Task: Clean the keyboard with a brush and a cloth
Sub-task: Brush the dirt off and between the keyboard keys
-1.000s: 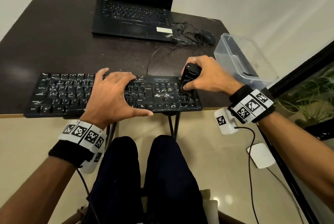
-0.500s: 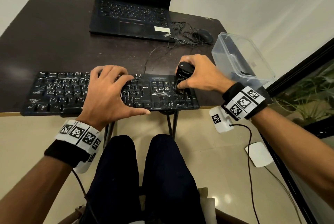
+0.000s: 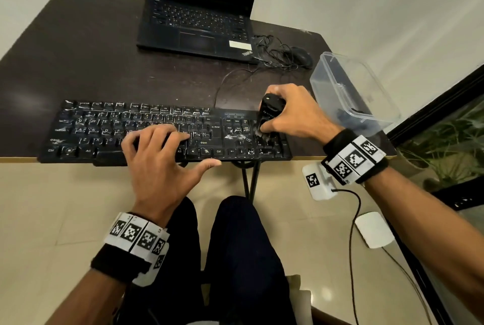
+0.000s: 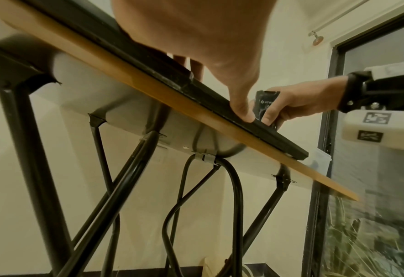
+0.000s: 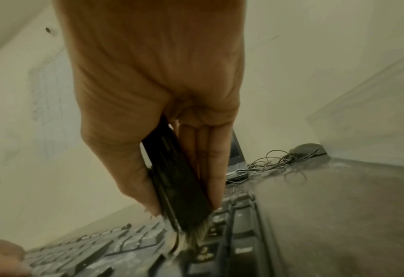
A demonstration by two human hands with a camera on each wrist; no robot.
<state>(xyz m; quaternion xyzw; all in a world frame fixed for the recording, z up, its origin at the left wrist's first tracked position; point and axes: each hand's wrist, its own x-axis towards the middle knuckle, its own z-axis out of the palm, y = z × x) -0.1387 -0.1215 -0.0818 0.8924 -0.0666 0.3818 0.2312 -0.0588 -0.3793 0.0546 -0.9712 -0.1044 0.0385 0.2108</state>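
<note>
A black keyboard (image 3: 104, 125), dusted with white specks, lies along the front edge of the dark table (image 3: 78, 62). My left hand (image 3: 157, 157) rests on its middle keys with the fingers spread and the thumb out past the front edge. My right hand (image 3: 293, 115) grips a short black brush (image 3: 269, 110) upright over the number pad. Its pale bristles (image 3: 263, 137) touch the keys. In the right wrist view the thumb and fingers clamp the brush (image 5: 177, 187), and its bristles (image 5: 193, 238) splay on the keyboard (image 5: 125, 243). White dust (image 3: 235, 137) sits left of the brush.
An open black laptop (image 3: 199, 18) stands at the back of the table. A mouse (image 3: 301, 57) with tangled cable lies to its right. A clear plastic box (image 3: 351, 91) sits at the table's right edge, close to my right hand. A glass door lies beyond it.
The brush has shifted a little back and forth over the number pad, still in my right hand. My left hand stays on the middle keys.
</note>
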